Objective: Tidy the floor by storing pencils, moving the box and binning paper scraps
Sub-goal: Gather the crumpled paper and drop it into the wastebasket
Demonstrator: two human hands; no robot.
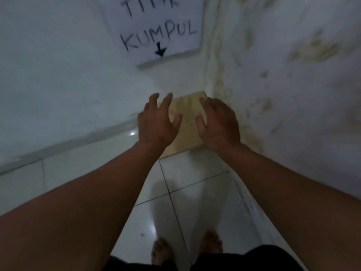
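A tan cardboard box (187,122) sits on the white tiled floor in the corner where two walls meet. My left hand (158,122) hovers over the box's left side with its fingers spread. My right hand (218,122) hovers over the right side, fingers also spread and relaxed. Neither hand grips the box; whether they touch it I cannot tell. The hands hide much of the box's top. No pencils or paper scraps are in view.
A white sign (158,28) with handwritten words and a downward arrow hangs on the wall above the box. The right wall (293,75) is stained. White floor tiles (175,192) stretch toward my bare feet (162,251).
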